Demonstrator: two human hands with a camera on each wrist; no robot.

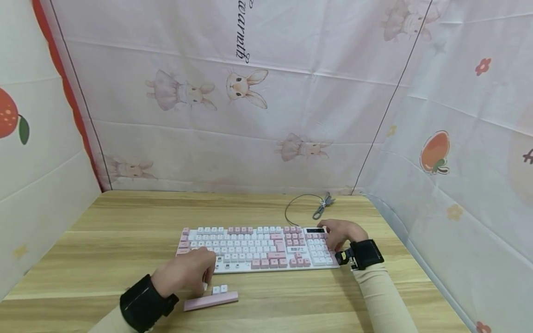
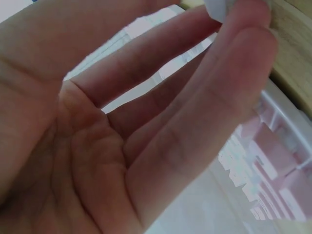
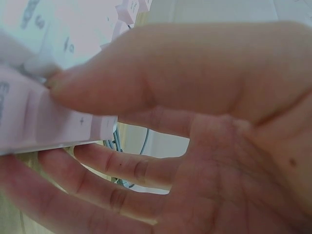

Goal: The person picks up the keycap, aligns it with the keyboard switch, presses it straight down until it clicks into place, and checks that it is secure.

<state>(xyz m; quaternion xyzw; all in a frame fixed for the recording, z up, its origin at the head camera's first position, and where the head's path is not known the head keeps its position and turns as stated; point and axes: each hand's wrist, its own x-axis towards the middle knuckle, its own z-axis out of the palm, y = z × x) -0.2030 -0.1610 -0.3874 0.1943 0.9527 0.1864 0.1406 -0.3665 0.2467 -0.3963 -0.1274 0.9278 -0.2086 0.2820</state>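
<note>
Wood-grain surface (image 1: 125, 231) meets a rabbit-print cloth (image 1: 250, 120) at the back, and the keyboard (image 1: 254, 249) lies lengthwise across its middle, presumably so that both hands reach it comfortably. On its right end the right hand (image 1: 342, 232) grips the edge, thumb on top and fingers underneath, which would steady it. Near the front left corner, the left hand (image 1: 183, 272) pinches a small white keycap (image 1: 205, 286) at its fingertips, a hold suited to something so little. Two loose white caps (image 1: 220, 289) and the long pink bar (image 1: 211, 301) sit just in front, apparently kept close to the gaps in the lower rows. Behind, the cable (image 1: 322, 206) is tied, likely to avoid tangling.
</note>
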